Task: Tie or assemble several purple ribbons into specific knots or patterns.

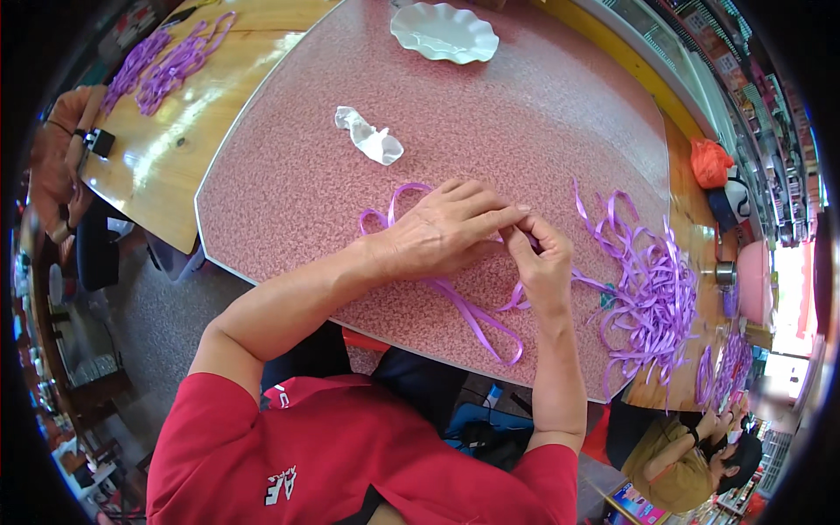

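A length of shiny purple ribbon (477, 322) runs under and around both of my hands, looping out on the pink speckled table (289, 201). My left hand (446, 223) reaches across from the left with its fingers closed toward the right hand. Meeting it, my right hand (544, 254) pinches with thumb and forefinger; the ribbon shows at the fingertips, though the exact spot is partly hidden by the fingers. To the right of my right hand lies a big tangled heap of purple ribbon (652, 302), with one strand stretching from it toward that hand.
Beyond my hands lie a crumpled white tissue (372, 138) and a white scalloped dish (444, 33). At far left, more purple ribbon (179, 70) rests on a wooden table beside a person's arm (70, 144). Another person (687, 464) sits at lower right. An orange-red bag (710, 163) stands at right.
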{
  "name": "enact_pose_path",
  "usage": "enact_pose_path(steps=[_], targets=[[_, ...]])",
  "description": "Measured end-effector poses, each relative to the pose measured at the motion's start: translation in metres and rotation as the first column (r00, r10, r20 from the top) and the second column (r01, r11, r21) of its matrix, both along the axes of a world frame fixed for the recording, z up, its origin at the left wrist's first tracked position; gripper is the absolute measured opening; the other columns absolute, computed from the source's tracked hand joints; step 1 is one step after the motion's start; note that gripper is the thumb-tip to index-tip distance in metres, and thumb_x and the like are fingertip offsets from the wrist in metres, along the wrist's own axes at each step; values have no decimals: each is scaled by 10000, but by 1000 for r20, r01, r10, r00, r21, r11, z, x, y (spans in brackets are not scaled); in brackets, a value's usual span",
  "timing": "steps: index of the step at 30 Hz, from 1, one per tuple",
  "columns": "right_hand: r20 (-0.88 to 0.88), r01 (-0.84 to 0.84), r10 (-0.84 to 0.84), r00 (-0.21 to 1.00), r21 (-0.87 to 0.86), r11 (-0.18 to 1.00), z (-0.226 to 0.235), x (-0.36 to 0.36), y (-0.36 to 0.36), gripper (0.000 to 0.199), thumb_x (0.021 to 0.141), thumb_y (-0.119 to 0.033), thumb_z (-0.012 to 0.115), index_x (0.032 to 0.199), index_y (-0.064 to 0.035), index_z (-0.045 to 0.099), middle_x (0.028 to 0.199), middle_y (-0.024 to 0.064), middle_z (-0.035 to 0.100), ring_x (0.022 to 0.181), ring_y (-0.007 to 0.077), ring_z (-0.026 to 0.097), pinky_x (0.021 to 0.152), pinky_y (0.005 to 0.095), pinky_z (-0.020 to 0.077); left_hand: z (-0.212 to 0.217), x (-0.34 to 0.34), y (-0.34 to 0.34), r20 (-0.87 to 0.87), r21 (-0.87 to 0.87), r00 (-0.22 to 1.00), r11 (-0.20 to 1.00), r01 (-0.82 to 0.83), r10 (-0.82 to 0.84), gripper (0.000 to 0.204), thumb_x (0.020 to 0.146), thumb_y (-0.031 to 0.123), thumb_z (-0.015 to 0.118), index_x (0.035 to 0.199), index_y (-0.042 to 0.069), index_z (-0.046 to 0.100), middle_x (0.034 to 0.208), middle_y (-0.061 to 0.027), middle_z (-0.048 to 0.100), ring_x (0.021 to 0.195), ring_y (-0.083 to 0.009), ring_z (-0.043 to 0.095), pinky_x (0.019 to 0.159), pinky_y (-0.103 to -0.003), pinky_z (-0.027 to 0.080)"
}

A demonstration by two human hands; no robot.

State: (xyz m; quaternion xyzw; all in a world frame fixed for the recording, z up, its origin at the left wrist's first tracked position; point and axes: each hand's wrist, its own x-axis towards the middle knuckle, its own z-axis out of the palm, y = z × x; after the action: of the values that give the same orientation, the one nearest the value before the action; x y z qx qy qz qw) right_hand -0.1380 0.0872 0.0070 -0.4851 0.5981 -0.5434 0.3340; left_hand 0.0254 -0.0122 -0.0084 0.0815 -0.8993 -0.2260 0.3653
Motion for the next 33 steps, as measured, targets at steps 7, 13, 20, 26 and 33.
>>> enact_pose_path(steps=[7, 13, 20, 26, 33], targets=[[-40, -108, 114, 993, 119, 987, 2, -8, 3, 131, 971, -71, 637, 997, -3, 746, 732, -48, 617, 634, 13, 499, 535, 195, 361, -2, 3, 1, 22, -91, 998, 994, -65, 67, 332, 864, 123, 655, 1189, 55, 642, 954, -75, 685, 948, -234, 665, 928, -416, 463], [-197, -120, 132, 971, 70, 990, 4, -6, 5, 79, 928, -82, 703, 886, -19, 727, 680, -11, 622, 600, 44, 511, 518, 235, 380, 29, 22, -2, 215, -166, 975, 986, -11, 47, 167, 828, 74, 645, 994, 71, 664, 827, -66, 623, 856, -237, 643, 902, -415, 461], [-601, -313, 124, 789, -220, 924, 3, -4, 3, 94, 797, -110, 778, 827, -76, 696, 738, 75, 611, 654, 266, 620, 549, 375, 463, 46, 42, 3, 317, 98, 947, 995, 17, -48, 90, 810, 78, 709, 893, 50, 690, 836, -83, 631, 828, -276, 620, 807, -404, 446], [-560, -405, 173, 810, -322, 856, 2, 3, 5, 88, 807, -127, 772, 828, -90, 695, 726, 71, 616, 662, 259, 637, 528, 382, 468, 41, 58, 10, 301, 385, 947, 923, -18, -107, 65, 864, 62, 722, 884, 17, 680, 826, -78, 649, 788, -184, 612, 721, -295, 447], [-666, -446, 127, 735, -333, 831, 18, 17, 15, 156, 842, -207, 732, 795, -96, 633, 742, 56, 608, 705, 247, 664, 558, 371, 509, 53, 74, 20, 133, 938, 955, 344, -36, -263, 132, 922, 156, 724, 893, 35, 678, 804, 37, 603, 777, -54, 534, 698, -262, 441]])
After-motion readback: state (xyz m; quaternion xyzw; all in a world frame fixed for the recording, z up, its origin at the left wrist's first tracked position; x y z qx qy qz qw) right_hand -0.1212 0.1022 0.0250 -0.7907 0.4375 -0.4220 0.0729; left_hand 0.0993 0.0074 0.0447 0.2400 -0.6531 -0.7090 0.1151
